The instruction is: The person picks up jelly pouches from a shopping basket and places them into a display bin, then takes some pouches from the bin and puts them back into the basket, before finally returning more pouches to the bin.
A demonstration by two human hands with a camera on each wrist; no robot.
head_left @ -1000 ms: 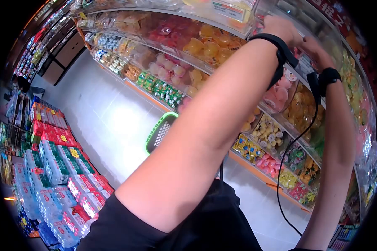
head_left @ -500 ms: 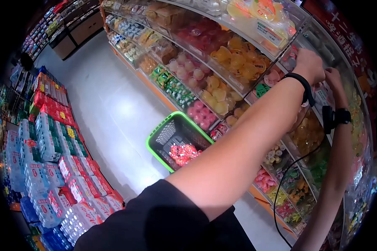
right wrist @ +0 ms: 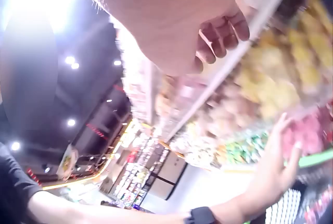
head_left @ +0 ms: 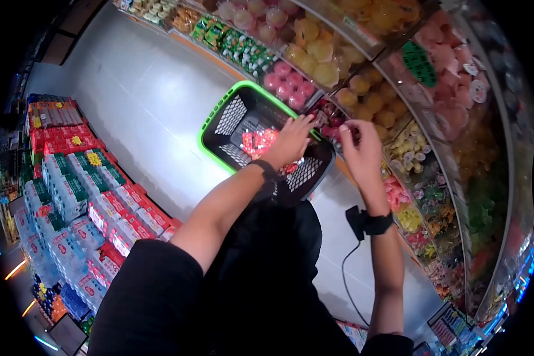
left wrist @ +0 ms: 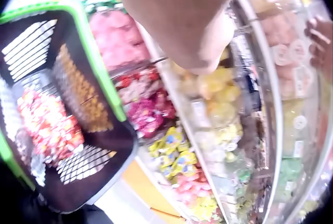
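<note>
My left hand (head_left: 291, 142) is over the right side of a black shopping basket (head_left: 219, 151) with a green rim, its fingers stretched out and apart in the right wrist view. Inside the basket lie red-and-white wrapped pieces (left wrist: 49, 125), bunched together. To the right, my right hand (head_left: 362, 148) hovers in front of the shelf bins with its fingers loosely bent. The right wrist view shows nothing between those fingers (right wrist: 229, 36). Nearest to the hands are a bin of pink round packs (head_left: 288, 83) and one of dark red-purple packs (left wrist: 148, 112).
Tiered clear bins with yellow cups (head_left: 320, 53), pink packs (head_left: 448, 65) and green packs (head_left: 243, 50) line the right side. Stacked bottle packs (head_left: 71, 184) stand on the left. Pale tiled floor (head_left: 148, 118) runs between. A black cable (head_left: 345, 279) hangs from the right wrist.
Both hands have come down from the upper shelf, the left to above the basket, the right beside it. The head view has tilted lower, and the basket now shows more fully.
</note>
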